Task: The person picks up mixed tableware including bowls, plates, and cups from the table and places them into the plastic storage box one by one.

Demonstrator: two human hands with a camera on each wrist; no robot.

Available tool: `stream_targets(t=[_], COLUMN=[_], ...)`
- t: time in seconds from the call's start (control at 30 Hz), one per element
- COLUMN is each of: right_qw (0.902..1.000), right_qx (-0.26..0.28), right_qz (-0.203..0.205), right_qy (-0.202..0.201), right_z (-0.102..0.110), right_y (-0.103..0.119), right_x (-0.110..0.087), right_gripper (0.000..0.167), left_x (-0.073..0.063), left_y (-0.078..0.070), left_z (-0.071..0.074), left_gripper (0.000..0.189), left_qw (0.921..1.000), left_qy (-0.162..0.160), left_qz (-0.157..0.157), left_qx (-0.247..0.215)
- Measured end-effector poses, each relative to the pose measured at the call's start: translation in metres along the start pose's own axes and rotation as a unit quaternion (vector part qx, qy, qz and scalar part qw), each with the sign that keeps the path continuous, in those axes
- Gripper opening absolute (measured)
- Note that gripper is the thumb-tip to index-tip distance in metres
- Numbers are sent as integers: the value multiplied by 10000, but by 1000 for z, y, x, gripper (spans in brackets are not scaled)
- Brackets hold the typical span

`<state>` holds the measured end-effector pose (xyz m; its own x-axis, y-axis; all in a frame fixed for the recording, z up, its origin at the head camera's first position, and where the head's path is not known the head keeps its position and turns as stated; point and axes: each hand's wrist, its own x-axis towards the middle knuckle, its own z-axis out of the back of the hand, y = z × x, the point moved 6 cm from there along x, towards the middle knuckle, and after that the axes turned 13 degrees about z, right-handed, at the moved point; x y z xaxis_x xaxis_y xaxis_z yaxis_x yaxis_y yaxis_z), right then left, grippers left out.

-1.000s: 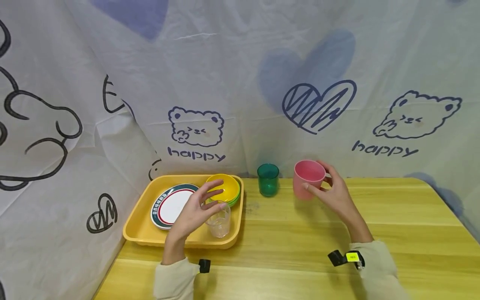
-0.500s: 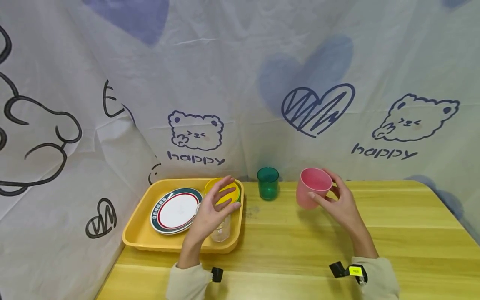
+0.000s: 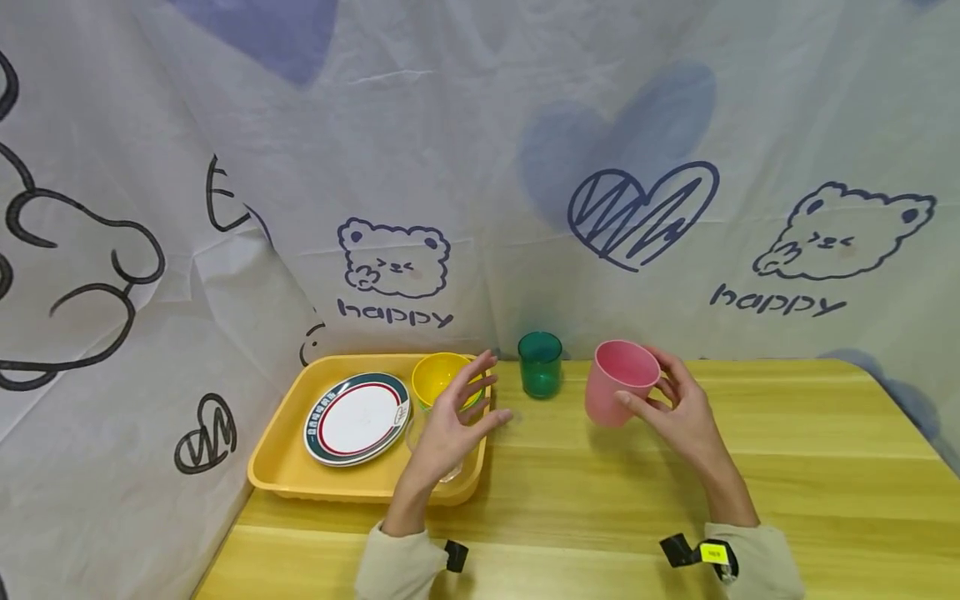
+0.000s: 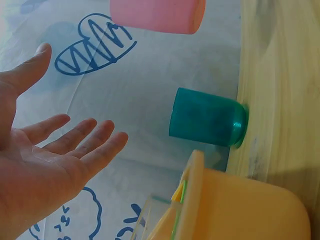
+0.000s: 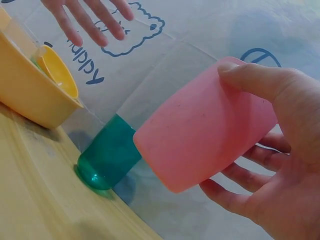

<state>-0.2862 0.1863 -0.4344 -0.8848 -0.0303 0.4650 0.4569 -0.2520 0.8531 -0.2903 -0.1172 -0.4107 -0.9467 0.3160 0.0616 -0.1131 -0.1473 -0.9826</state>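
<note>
My right hand (image 3: 686, 412) grips a pink cup (image 3: 617, 396) by its side, thumb on the near face and fingers behind. In the left wrist view, the cup's base is held off the tabletop. A green see-through cup (image 3: 540, 371) stands upright on the table, left of the pink one. My left hand (image 3: 450, 429) hovers over the tray's right part, fingers spread and holding nothing. Beneath it a clear cup (image 4: 156, 216) is mostly hidden in the head view. Yellow and green bowls (image 3: 437, 377) sit nested at the tray's back right corner.
A yellow tray (image 3: 288, 486) occupies the table's left side, with a green-rimmed white plate (image 3: 358, 421) in it. The wooden table (image 3: 570, 517) extends to the right. Behind it hangs a white printed cloth (image 3: 495, 167).
My left hand has moved right, away from over the clear cup and plate, with its fingers still spread. The right hand has brought the pink cup slightly nearer to me.
</note>
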Motion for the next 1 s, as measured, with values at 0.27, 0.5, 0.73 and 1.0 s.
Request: stream_targets(t=[0.27,0.5,0.73,1.0], right_qw=[9998,9989,9972,9948], right_qx=[83,-81,-141,59], right_qz=[-7,-70,-100,-108], right_qy=[170,449,723,1009], right_z=[-3,-1,-1,-9], right_y=[4,8,8,8], right_x=[-2,-5,-5,-6], right_gripper=[77,77,73,72], left_x=[0,3,7,6], left_y=[-1,2,6,8], left_z=[-13,-26,-33,-45], left_gripper=[74,75,74,77], left_qw=[9999,9993,9989,9983], left_qy=[82,381,471,582], left_qz=[-23,-36,-12,-42], left_qx=[106,54,55,23])
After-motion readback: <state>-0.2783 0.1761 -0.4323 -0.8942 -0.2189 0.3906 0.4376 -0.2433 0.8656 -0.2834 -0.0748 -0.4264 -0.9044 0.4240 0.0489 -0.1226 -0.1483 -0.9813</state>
